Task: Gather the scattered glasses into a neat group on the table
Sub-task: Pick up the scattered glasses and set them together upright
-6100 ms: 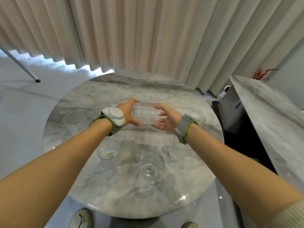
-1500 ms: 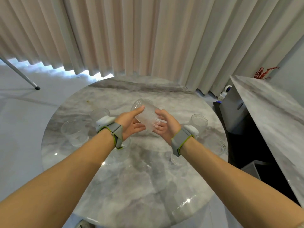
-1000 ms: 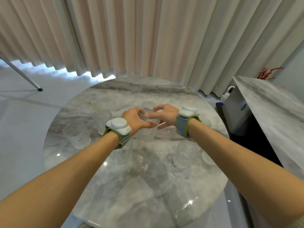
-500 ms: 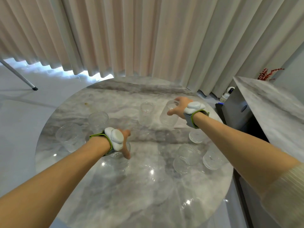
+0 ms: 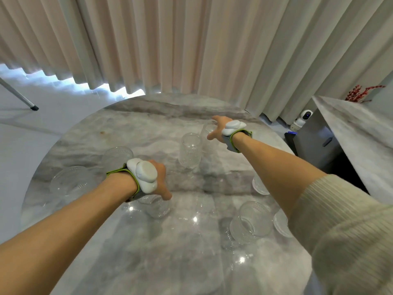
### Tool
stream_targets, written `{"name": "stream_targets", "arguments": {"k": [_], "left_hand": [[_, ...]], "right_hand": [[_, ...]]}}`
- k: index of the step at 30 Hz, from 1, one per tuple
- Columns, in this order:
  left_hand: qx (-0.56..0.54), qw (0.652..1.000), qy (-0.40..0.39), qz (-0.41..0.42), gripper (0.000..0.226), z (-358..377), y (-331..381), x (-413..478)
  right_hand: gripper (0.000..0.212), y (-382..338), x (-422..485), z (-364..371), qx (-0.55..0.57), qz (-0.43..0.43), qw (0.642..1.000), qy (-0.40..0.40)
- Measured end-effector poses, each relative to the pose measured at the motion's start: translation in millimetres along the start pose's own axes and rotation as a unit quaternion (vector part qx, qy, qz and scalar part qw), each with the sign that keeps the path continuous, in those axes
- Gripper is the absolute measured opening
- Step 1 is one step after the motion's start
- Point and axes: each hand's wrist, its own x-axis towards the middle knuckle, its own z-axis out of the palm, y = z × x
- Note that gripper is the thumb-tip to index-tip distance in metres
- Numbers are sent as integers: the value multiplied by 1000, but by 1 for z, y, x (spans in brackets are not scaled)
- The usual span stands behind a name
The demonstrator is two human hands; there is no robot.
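— Marble, grey and white, that is the round table (image 5: 161,262) under my arms. What do you want to know?

— Where are the glasses?

— Scattered. A tall ribbed glass (image 5: 190,150) stands upright near the middle of the far half. Just behind it, to the right, is a second tall glass (image 5: 207,133), and my right hand (image 5: 219,129) is on its rim from above.

— Closed on it?

— My fingers curl down over the top of it, the thumb out to the side. I would say it is gripping the rim, though the fingers themselves are hidden behind the hand.

— And your left hand (image 5: 160,179)?

— It hangs palm down over a low glass (image 5: 156,206) near the middle, thumb pointing down toward the rim. The wrist sensor (image 5: 144,174) covers most of the hand, so I cannot tell whether the fingers hold the glass or only hover.

— Others?

— Two on the left: a short one (image 5: 116,156) just behind my left wrist, and a wide one (image 5: 71,184) nearer the table's left edge. On the right, a wide ribbed glass (image 5: 252,222) stands close to me, with one more (image 5: 280,223) just beside it and another (image 5: 259,186) further back, both partly hidden by my right forearm.

— All upright?

— The ones I can see whole, yes.
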Motion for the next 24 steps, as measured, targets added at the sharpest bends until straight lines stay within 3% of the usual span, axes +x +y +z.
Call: {"name": "stream_targets", "arguments": {"k": [5,14,24], "left_hand": [[-26,1000,16,-2,67,-5,-2,10],[-67,997,24,-17,53,-5,3,10],[-141,988,62,-23,53,-10,0,6]], "right_hand": [[83,0,12,7,-16,-18,1000,0],[89,2,20,15,-34,-19,999,-21],[98,8,15,13,-6,12,1000,-9]]}}
